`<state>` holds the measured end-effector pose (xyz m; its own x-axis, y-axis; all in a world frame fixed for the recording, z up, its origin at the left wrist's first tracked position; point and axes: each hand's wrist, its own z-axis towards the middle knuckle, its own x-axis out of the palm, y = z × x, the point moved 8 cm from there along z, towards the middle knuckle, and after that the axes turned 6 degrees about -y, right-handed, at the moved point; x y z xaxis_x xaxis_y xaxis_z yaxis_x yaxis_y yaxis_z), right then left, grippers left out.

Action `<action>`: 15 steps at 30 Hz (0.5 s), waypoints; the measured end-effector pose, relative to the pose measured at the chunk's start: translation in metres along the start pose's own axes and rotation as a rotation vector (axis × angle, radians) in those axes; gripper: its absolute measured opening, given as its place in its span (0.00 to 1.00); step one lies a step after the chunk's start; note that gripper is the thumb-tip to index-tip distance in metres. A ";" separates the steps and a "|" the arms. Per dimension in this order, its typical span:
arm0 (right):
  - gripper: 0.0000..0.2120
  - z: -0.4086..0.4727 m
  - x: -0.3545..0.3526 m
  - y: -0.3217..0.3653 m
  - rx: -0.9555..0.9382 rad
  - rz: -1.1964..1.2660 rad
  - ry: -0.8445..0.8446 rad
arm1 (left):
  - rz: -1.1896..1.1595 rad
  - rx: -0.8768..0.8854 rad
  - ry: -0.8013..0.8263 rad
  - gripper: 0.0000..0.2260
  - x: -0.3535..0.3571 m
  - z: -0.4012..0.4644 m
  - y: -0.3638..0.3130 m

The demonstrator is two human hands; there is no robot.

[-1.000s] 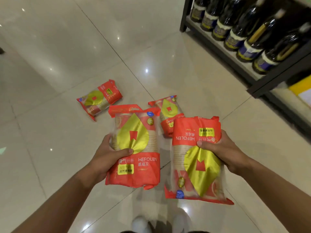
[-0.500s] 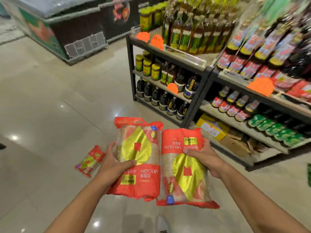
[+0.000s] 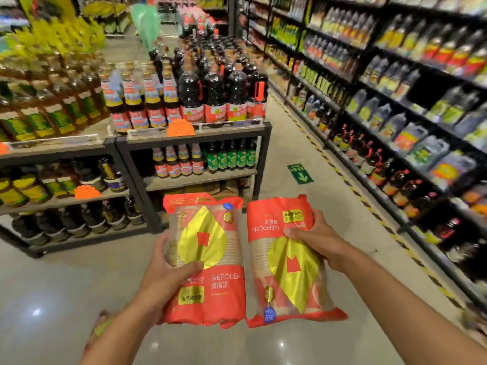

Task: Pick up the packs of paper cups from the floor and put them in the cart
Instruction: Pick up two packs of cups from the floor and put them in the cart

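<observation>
I hold two red packs of paper cups with gold leaf-shaped labels in front of me, side by side above the floor. My left hand (image 3: pixel 168 275) grips the left pack (image 3: pixel 210 291) by its left edge, label upright. My right hand (image 3: pixel 313 238) grips the right pack (image 3: pixel 287 280) by its right edge, label upside down. A third pack (image 3: pixel 101 325) lies on the floor at the bottom left, mostly hidden behind my left forearm. No cart is in view.
A low shelf unit (image 3: pixel 192 133) full of dark bottles stands just ahead on the left. A long wall of shelves (image 3: pixel 395 159) runs down the right. Between them an aisle of grey tiled floor (image 3: pixel 295 154) leads forward, with a green arrow sticker (image 3: pixel 300 173).
My view has swung up and to the right, from the floor with the dropped packs to the aisle between the shelves. Both hands keep the same grip on their packs.
</observation>
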<state>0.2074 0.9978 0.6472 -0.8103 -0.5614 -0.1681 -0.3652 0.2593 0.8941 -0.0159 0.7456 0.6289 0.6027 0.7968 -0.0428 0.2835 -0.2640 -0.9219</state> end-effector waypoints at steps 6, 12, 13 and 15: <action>0.42 -0.098 -0.252 -0.066 0.009 0.170 -0.352 | 0.090 0.017 0.404 0.45 0.237 -0.088 -0.013; 0.23 -0.230 -0.462 -0.130 -0.045 0.264 -0.600 | 0.105 0.003 0.661 0.35 0.442 -0.212 0.015; 0.22 -0.257 -0.498 -0.144 -0.042 0.283 -0.657 | 0.115 0.000 0.710 0.34 0.478 -0.236 0.022; 0.27 -0.302 -0.569 -0.174 -0.035 0.288 -0.783 | 0.130 0.001 0.784 0.32 0.546 -0.283 0.034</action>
<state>0.8709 1.0346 0.7127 -0.9588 0.2349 -0.1598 -0.0914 0.2774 0.9564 0.5341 1.0178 0.6837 0.9806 0.1445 0.1328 0.1741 -0.3276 -0.9286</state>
